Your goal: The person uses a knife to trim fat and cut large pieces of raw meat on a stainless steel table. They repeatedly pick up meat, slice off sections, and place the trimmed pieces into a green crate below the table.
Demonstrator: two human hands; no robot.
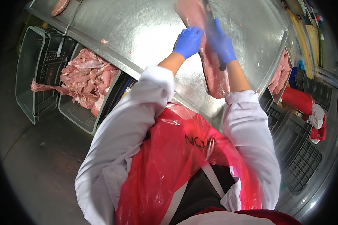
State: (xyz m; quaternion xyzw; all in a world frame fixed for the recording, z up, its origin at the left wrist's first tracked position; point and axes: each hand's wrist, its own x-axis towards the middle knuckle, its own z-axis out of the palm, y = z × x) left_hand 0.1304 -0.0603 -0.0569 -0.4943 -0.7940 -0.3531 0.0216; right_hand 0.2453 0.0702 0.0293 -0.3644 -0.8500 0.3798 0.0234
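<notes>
On the steel table [112, 22] lies a long pink piece of meat [214, 84]. My left hand [187, 42], gloved in blue, grips its left side with curled fingers. Just to the right, my right hand [222, 45], also gloved and blurred, is closed on a dark-handled knife [206, 9] held lengthwise over the meat. Its blade is smeared by motion, so I cannot tell whether it touches the meat. A smaller meat piece [59, 6] sits at the upper left.
A grey crate [75, 118] of meat scraps [84, 71] stands left, beside another crate [24, 75] and a hanging metal tool [62, 43]. At right are more meat [279, 69], dark crates [300, 161] and red-and-white shapes [296, 99] I cannot clearly make out.
</notes>
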